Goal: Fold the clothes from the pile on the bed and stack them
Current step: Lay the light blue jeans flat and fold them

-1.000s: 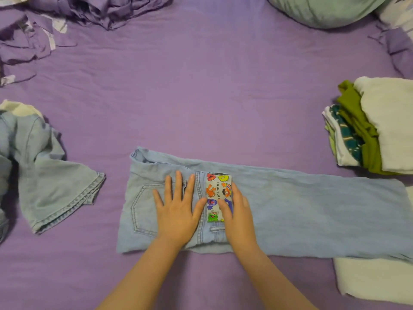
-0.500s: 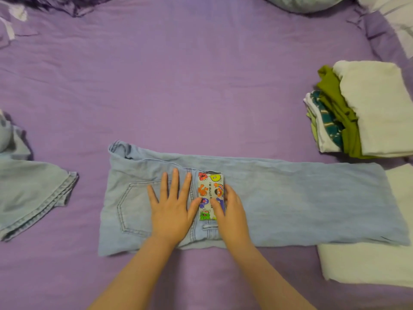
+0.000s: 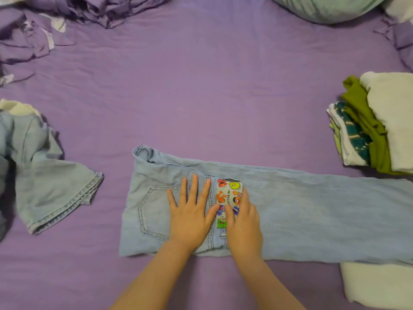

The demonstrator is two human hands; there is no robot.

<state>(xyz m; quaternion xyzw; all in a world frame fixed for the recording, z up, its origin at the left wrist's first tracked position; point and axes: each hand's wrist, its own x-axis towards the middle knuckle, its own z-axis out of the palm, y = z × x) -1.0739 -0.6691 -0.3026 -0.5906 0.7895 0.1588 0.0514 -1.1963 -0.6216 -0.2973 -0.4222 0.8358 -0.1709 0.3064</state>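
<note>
Jeans (image 3: 301,211) flattened on bed (image 3: 201,97) for folding | left hand (image 3: 190,215) spread flat | right hand (image 3: 243,224) pressed flat on cartoon patch (image 3: 228,193)

Two hands (image 3: 190,217) (both flat), two jeans (image 3: 312,211), one stack (image 3: 375,124).

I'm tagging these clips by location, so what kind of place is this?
Most likely a bedroom: the work surface is a bed with a purple sheet, a pale green pillow lies at its far edge, and a stack of folded clothes sits beside the jeans being folded.
</note>
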